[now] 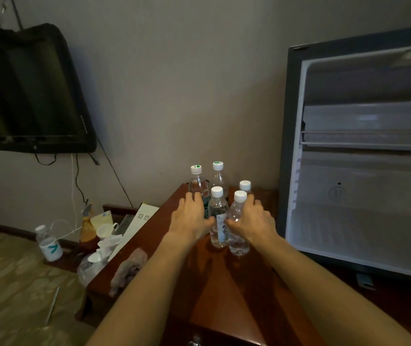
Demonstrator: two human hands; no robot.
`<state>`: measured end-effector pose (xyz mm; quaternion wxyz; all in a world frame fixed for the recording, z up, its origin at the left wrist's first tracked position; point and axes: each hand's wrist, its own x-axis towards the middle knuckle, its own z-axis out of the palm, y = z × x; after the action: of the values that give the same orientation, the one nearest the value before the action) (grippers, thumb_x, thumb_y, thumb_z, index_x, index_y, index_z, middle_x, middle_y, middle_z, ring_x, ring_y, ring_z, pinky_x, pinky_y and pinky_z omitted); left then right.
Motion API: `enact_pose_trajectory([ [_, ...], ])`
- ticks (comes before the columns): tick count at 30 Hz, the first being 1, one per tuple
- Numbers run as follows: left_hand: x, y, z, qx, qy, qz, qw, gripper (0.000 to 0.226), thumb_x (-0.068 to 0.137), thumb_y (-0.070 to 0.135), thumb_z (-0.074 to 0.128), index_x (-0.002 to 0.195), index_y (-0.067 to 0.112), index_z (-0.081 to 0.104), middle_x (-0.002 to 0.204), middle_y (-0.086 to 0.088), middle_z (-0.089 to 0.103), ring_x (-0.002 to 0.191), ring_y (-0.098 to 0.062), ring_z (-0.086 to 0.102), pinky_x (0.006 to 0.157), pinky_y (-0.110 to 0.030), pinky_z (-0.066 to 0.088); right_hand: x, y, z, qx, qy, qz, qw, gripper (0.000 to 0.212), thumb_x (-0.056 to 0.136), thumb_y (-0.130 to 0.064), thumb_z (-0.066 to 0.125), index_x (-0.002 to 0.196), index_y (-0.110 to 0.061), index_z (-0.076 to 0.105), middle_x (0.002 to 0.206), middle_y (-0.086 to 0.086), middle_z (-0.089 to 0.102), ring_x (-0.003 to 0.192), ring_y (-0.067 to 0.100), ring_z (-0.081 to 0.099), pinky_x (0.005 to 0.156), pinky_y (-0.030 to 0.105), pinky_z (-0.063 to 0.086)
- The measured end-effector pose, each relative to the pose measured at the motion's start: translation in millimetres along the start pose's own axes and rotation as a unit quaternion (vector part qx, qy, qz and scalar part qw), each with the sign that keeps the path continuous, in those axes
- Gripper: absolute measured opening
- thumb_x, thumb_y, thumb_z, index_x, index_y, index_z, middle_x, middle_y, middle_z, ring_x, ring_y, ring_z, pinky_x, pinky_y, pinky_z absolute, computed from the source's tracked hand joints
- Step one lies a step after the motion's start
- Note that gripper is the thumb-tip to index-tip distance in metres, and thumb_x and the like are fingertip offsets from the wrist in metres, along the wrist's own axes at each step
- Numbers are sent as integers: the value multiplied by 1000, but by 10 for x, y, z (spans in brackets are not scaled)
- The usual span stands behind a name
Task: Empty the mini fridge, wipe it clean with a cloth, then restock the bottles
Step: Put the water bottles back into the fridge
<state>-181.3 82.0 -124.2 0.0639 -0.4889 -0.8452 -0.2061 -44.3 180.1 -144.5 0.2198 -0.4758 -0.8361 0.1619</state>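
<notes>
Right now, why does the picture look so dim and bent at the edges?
Head view: the room light is low; the mini fridge edges bow from the wide lens; the hands cast soft shadows on the wooden tabletop; the cloth looks blurred.

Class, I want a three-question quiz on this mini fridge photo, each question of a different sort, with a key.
1. How many bottles stand on the wooden cabinet top?
2. True or false: the fridge door is open and its shelf holds no bottles.
3. Where does the cloth lie? A) in the fridge B) at the cabinet's left edge C) in the left hand

Key: 1. five; 2. true; 3. B. Both hands, the right hand included, flank the bottles.
</notes>
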Motion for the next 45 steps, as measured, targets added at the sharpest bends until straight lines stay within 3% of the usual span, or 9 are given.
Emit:
enact_pose_trajectory([
  [5,223,128,284,-44,8,16,999,74,84,57,69,140,20,38,129,-6,49,119,-31,55,94,-47,51,84,99,188,69,7,-10,998,95,79,-59,69,148,-20,18,135,8,54,115,30,60,92,46,54],
  [13,197,241,398,-175,16,-11,984,62,78,57,76,119,24,45,120,-1,64,109,-27,64,88,-44,54,75,184,123,117,-10,-23,993,100,78,-53,69,151,-26,6,131,9,55,113,31,62,91,45,54],
  [21,-350,388,-39,-62,42,50,996,65,71,66,74,115,27,46,112,0,56,100,-31,65,83,-48,57,-335,299,-409,112,4,-51,992,83,70,-51,74,133,-23,30,117,5,58,101,26,63,86,47,56],
  [24,-599,504,-208,-74,48,58,994,72,61,73,67,115,30,48,111,2,58,99,-25,65,84,-46,59,-551,371,-730,114,17,-53,992,81,62,-57,69,127,-25,33,108,2,61,95,25,65,82,47,58],
  [26,-778,642,-271,-93,58,71,991,75,57,76,65,115,31,49,111,4,60,98,-22,65,83,-44,60,-719,466,-942,106,32,-51,993,77,69,-51,74,129,-23,34,106,2,62,93,25,65,82,46,58],
  [33,-1139,1446,-141,-158,41,114,980,61,63,51,83,110,26,52,106,2,61,96,-20,63,81,-41,59,-891,1080,-1475,61,65,-1,996,72,75,-43,78,129,-21,34,103,5,59,92,27,64,81,46,58],
  [37,-1028,1829,30,-181,30,125,975,65,67,42,87,118,21,53,106,-1,58,96,-21,61,83,-39,57,-649,1549,-1619,51,82,66,993,56,74,-42,79,114,-20,48,95,2,60,83,23,65,76,43,60],
  [41,-716,2133,191,-197,27,126,972,65,70,41,86,120,17,53,112,-5,59,104,-27,61,86,-39,56,-321,1851,-1656,81,83,99,988,77,76,-34,80,136,-17,36,113,8,60,98,27,63,81,40,56],
  [45,-346,2447,409,-195,1,130,972,69,73,42,87,126,17,51,113,-5,61,103,-25,65,85,-33,56,31,2139,-1679,91,104,111,984,79,77,-33,79,138,-12,32,116,14,60,100,32,62,79,40,55],
])
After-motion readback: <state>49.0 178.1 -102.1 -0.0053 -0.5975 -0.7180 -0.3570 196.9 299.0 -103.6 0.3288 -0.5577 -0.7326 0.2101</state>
